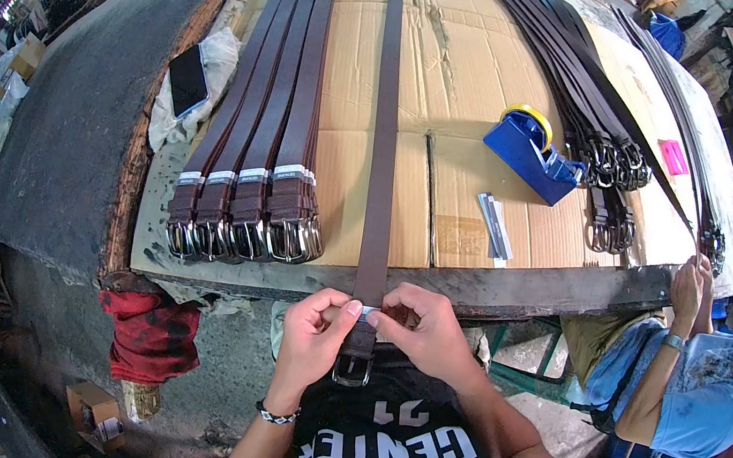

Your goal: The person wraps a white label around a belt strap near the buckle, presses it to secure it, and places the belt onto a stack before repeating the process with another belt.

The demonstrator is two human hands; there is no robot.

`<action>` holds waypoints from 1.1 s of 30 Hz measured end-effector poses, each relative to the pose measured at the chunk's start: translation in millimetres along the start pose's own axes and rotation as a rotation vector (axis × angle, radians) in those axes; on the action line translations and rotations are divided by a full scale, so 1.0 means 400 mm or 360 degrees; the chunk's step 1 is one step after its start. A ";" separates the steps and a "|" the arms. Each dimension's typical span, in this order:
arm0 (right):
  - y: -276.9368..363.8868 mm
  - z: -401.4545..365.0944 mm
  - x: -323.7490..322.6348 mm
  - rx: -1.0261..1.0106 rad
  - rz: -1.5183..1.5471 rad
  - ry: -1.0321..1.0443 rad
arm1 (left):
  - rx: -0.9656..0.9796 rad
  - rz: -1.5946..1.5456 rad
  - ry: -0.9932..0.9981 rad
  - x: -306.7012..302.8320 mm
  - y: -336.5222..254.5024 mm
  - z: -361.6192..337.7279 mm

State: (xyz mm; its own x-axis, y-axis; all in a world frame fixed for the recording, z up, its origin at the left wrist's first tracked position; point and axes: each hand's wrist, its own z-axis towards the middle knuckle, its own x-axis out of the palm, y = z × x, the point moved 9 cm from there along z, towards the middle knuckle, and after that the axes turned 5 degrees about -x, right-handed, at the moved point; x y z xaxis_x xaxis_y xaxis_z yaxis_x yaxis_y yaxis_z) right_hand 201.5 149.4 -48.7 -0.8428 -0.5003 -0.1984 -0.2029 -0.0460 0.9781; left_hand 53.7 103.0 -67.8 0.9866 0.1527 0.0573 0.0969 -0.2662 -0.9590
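Observation:
A long dark brown belt (380, 155) runs down the middle of the table, and its buckle end (351, 378) hangs over the front edge against my shirt. Around the strap, just above the buckle, is a narrow white label band (367, 313). My left hand (319, 326) is closed on the belt at the band's left side, thumb on top. On the other side, my right hand (426, 328) pinches the band between thumb and fingers. The fingers partly cover the band.
Stacks of buckled brown belts (252, 169) lie on the left, more dark belts (570, 70) on the right. A blue tape dispenser (534, 155), white label strips (494, 227), a phone (188, 81) and a pink item (674, 158) are around. At right, a person (694, 382) handles a strap.

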 end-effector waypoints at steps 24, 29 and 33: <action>-0.065 0.008 0.027 0.0308 0.0433 0.0296 | -0.0051 0.0165 0.0187 -0.004 -0.020 -0.016; -0.041 0.006 0.019 0.0405 0.0409 0.0296 | -0.0063 0.0151 0.0207 -0.004 -0.016 -0.015; -0.062 0.007 0.014 0.0247 0.0364 0.0262 | -0.0049 0.0119 0.0175 0.012 -0.004 -0.018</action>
State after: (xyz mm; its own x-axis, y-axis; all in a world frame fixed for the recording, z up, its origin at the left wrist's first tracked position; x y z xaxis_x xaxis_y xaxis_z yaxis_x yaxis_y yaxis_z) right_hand 200.3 150.0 -74.4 -0.7861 -0.6161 0.0504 -0.1020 0.2097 0.9724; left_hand 59.0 97.4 -64.1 0.9995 0.0268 0.0173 0.0246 -0.3025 -0.9528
